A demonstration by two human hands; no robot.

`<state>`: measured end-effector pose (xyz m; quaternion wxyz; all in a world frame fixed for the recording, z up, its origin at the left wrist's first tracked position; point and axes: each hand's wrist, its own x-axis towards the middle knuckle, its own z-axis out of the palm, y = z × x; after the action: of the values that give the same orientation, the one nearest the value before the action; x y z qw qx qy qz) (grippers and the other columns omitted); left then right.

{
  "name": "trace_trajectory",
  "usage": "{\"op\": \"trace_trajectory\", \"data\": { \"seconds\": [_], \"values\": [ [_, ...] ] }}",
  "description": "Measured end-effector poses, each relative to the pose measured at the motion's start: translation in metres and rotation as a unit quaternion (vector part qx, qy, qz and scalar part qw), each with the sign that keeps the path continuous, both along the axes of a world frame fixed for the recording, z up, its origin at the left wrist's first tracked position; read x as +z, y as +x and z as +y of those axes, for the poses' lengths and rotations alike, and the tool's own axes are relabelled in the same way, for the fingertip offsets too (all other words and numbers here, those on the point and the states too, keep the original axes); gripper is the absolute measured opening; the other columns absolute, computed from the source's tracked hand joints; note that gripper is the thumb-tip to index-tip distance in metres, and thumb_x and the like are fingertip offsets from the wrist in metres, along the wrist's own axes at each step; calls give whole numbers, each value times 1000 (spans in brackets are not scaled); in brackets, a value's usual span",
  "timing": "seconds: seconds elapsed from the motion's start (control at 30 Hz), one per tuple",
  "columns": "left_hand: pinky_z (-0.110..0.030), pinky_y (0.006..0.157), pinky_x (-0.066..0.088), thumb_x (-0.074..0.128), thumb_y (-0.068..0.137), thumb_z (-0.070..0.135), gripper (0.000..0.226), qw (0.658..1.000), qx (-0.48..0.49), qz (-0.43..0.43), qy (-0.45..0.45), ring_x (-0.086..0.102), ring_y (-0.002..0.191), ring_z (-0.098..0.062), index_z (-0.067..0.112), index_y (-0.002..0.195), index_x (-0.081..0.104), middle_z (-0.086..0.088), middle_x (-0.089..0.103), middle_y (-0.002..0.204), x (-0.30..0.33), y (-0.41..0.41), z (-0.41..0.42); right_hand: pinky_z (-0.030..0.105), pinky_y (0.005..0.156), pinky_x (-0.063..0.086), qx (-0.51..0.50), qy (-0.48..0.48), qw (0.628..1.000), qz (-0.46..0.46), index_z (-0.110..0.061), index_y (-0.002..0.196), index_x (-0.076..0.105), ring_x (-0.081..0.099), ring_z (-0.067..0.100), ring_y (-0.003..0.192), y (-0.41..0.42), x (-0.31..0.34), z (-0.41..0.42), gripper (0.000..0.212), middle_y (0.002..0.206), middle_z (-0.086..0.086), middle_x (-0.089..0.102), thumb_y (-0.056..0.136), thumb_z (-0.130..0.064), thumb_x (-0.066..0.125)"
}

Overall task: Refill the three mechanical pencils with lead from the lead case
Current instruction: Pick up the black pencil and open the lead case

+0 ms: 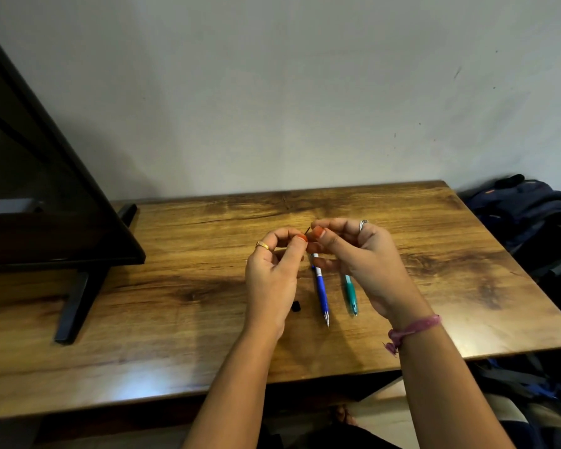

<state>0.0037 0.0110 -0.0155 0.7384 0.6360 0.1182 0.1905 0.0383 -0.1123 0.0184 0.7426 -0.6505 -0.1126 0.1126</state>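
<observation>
My left hand (271, 270) and right hand (360, 254) pinch a thin lead (307, 230) together above the counter (175, 319). Blue pencil (321, 290) and green pencil (351, 294) lie below my hands.

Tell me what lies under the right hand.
Under the right hand lie the blue mechanical pencil and the green mechanical pencil on the wooden table; their far ends are covered by the hand.
</observation>
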Motion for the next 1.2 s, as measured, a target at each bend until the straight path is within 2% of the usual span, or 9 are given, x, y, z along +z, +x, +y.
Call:
{"op": "trace_trajectory", "data": {
  "seconds": [0.23, 0.5, 0.77, 0.97, 1.1, 1.2],
  "values": [
    [-10, 60, 48, 62, 91, 14, 13, 1000, -22, -18, -4, 65, 68, 4, 25, 88, 69, 16, 70, 76, 3, -1, -1, 26, 67, 59, -1, -13, 1000, 7, -10, 95, 71, 73, 17, 84, 1, -2, -1, 14, 90, 8, 75, 85, -19, 67],
    [-11, 61, 49, 63, 91, 15, 16, 999, -21, -31, 1, 63, 69, 4, 28, 86, 69, 15, 70, 77, 1, -1, -1, 22, 65, 57, -1, -32, 999, -18, -13, 92, 70, 71, 11, 79, 1, -3, -1, 7, 80, 0, 73, 90, -16, 64],
    [-17, 69, 52, 63, 91, 20, 12, 1000, -23, -17, -9, 67, 81, -4, 30, 91, 70, 10, 71, 87, -2, 1, -1, 20, 64, 56, -13, -55, 998, -42, -10, 97, 69, 72, 12, 82, -1, -3, 2, 11, 86, 6, 74, 91, -16, 61],
    [-17, 69, 52, 63, 90, 18, 11, 999, -33, -9, -25, 67, 80, -4, 26, 90, 70, 10, 71, 88, 0, 1, -1, 21, 61, 56, -40, -56, 996, -59, -14, 95, 66, 71, 10, 77, 0, -2, 1, 7, 83, -4, 73, 93, -17, 60],
    [-22, 70, 55, 63, 91, 19, 14, 998, -63, 8, -31, 68, 83, -11, 31, 88, 70, 6, 72, 91, -1, 0, -1, 27, 63, 59, -63, -83, 992, -76, -18, 94, 62, 72, 14, 77, 3, -2, -2, 6, 87, 0, 72, 95, -20, 57],
    [-21, 71, 55, 63, 91, 18, 13, 996, -87, 10, -29, 70, 87, -8, 29, 93, 69, 6, 73, 94, -2, 0, -1, 31, 64, 60, -80, -102, 987, -97, -22, 94, 58, 72, 14, 74, 4, -1, -4, 6, 86, 0, 71, 97, -22, 53]
  ]
}}
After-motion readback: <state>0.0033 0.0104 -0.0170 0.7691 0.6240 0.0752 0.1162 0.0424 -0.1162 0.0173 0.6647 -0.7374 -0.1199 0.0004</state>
